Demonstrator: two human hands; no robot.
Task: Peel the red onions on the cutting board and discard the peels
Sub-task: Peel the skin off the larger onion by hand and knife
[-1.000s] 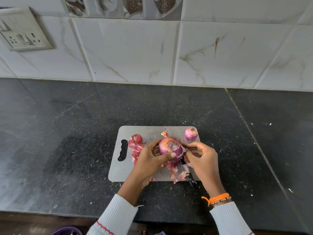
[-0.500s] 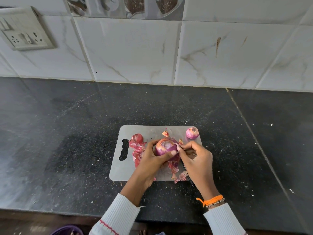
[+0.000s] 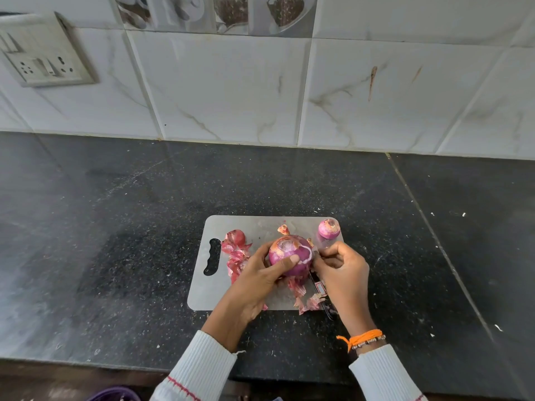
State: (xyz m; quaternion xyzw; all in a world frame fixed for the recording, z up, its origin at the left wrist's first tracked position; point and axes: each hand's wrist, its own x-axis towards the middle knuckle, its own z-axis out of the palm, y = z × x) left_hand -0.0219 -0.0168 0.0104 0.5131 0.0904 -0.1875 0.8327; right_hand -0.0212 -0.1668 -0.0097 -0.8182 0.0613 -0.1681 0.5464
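My left hand (image 3: 254, 279) grips a large red onion (image 3: 292, 253) just above the grey cutting board (image 3: 199, 293), thumb across its front. The onion shows glossy purple flesh with dry skin still at its top. My right hand (image 3: 341, 270) sits against the onion's right side, fingers curled and pinching at the skin there. A small peeled onion (image 3: 329, 228) lies at the board's far right corner. Another small red onion (image 3: 236, 237) with loose skin rests at the far left. Torn peels (image 3: 307, 302) lie under my hands.
A knife (image 3: 325, 302) lies on the board's right edge, partly under my right hand. More peels (image 3: 234, 261) are piled by the board's handle slot. The black stone counter (image 3: 115, 227) runs to a tiled wall. A purple container rim (image 3: 113, 395) shows below the counter edge.
The large onion has been turned in my left hand, showing more purple flesh. My right hand's fingers have shifted from the onion's front to its right side.
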